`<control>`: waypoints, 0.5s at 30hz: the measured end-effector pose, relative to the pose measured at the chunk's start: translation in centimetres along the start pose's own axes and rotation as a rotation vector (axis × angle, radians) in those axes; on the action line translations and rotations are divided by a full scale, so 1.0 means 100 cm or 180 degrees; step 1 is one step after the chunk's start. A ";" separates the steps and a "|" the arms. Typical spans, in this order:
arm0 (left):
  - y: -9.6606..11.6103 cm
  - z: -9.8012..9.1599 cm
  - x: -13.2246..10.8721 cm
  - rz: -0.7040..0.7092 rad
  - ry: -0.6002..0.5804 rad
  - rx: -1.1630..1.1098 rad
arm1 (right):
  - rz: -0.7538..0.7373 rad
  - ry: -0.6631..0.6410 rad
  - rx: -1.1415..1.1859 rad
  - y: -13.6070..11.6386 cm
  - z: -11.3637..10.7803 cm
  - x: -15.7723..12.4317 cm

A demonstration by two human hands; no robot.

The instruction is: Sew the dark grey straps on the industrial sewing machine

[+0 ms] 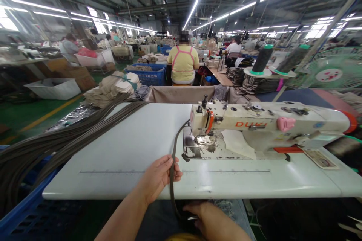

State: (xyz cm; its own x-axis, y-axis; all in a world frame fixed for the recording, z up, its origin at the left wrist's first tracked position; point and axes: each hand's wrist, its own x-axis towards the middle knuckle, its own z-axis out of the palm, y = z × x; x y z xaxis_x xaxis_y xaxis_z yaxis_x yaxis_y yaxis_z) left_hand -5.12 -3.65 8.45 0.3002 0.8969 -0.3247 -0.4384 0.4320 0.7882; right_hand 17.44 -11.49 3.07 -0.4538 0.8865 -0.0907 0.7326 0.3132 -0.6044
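sewing machine (263,128) on table (127,158), strap bundle (56,143) left, fan (333,69) behind

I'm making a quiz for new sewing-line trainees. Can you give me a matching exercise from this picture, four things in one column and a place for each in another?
Things:
1. left hand
2. right hand
3. strap pile
4. thread cones

Places:
A. behind the sewing machine, upright on stands
B. below the table edge, at the strap's lower end
C. draped over the table's left side
D. on the tabletop, pinching the strap that runs to the needle

Pairs: 1-D, 2-B, 3-C, 4-A
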 end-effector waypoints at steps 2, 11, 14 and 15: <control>-0.007 -0.001 -0.005 -0.0130 -0.0066 0.0201 | 0.0093 -0.0380 0.0566 0.001 -0.014 -0.004; -0.009 0.003 0.011 0.0113 -0.0065 0.0733 | 0.0433 0.0889 0.0901 0.016 -0.069 0.002; -0.003 0.002 0.032 0.0344 0.0219 0.0560 | 0.0497 0.1302 0.0646 0.033 -0.075 0.004; -0.002 0.000 0.039 0.0431 0.0368 0.0497 | 0.0510 0.1393 0.0568 0.039 -0.077 0.005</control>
State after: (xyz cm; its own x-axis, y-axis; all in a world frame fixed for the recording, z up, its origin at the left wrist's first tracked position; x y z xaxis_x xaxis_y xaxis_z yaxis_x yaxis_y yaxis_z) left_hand -3.88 -0.26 7.06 0.1447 0.9544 -0.2610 -0.3291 0.2951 0.8970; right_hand 23.95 -7.20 6.76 -0.0591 0.9905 0.1242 0.6600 0.1321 -0.7396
